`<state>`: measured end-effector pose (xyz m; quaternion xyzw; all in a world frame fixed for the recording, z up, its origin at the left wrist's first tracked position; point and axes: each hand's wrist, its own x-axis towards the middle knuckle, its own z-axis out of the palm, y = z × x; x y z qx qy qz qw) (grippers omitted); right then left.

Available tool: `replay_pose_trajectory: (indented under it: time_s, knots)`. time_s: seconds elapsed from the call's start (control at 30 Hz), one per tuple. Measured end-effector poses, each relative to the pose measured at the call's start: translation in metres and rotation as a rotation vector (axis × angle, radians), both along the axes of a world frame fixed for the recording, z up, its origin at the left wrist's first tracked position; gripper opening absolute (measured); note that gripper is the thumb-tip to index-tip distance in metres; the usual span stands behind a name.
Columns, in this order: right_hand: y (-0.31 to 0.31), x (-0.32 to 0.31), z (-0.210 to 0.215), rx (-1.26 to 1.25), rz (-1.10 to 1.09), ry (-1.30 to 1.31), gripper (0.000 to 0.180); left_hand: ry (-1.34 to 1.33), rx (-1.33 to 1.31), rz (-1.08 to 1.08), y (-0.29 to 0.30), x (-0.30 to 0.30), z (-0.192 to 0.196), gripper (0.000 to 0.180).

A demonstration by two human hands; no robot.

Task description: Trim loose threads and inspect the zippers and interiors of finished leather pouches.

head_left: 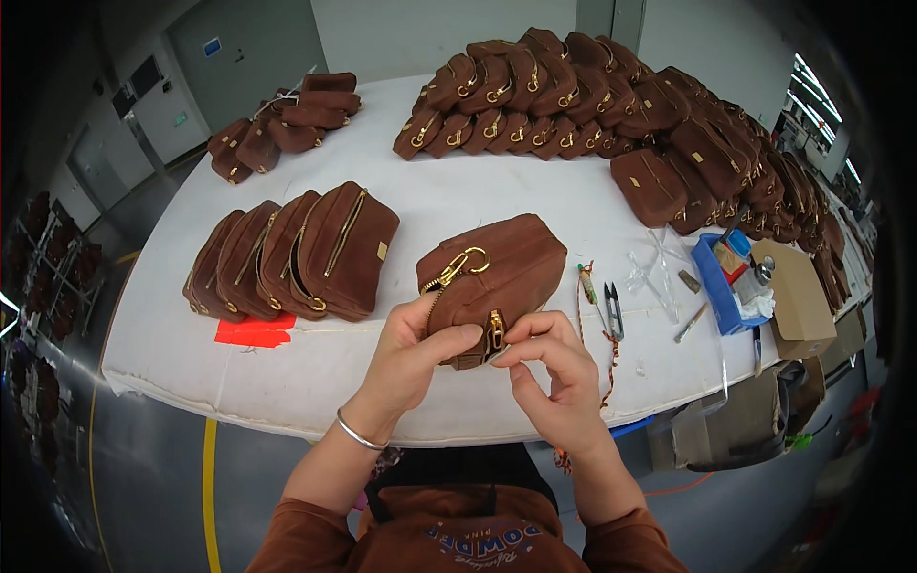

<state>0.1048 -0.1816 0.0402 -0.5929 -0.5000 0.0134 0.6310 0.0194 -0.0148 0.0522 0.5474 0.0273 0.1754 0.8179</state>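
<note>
A brown soft zip bag [523, 256] is tilted up just above the near edge of the white table. My left hand [409, 358] is closed on its near left side, with the thumb pressed beside a gold metal clasp [495, 329]. From the other side, my right hand [556, 374] pinches at the lower end of that clasp with thumb and index finger; the fingertips partly hide the spot. A second gold clasp with a ring [468, 264] hangs at the bag's left end, next to the gold zip.
Several similar brown bags [346, 250] stand in a row at left, beside red tape [250, 331]. A large bag pile [564, 91] fills the far right. Thread snips [612, 310], a blue tray [712, 282] and a cardboard box [795, 296] lie at right.
</note>
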Motion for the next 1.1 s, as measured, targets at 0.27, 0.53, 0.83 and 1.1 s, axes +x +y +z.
replay_pose_trajectory:
  time_s: [0.27, 0.53, 0.83, 1.1]
  knots:
    - [-0.003, 0.006, -0.010, -0.068, 0.000, 0.101, 0.022, 0.003, -0.039, 0.191, 0.003, -0.015, 0.020, 0.035]
    - [-0.027, 0.099, -0.049, -0.313, -0.598, -0.048, 0.017, 0.043, -0.212, 0.181, 0.012, -0.043, 0.009, 0.034]
    - [-0.031, 0.137, -0.075, -0.877, -0.791, -0.309, 0.025, 0.046, -0.368, 0.176, -0.005, -0.022, -0.002, 0.027]
    - [-0.017, 0.033, 0.013, 0.263, -0.227, 0.432, 0.008, 0.005, -0.362, 0.129, -0.020, -0.013, -0.002, 0.025]
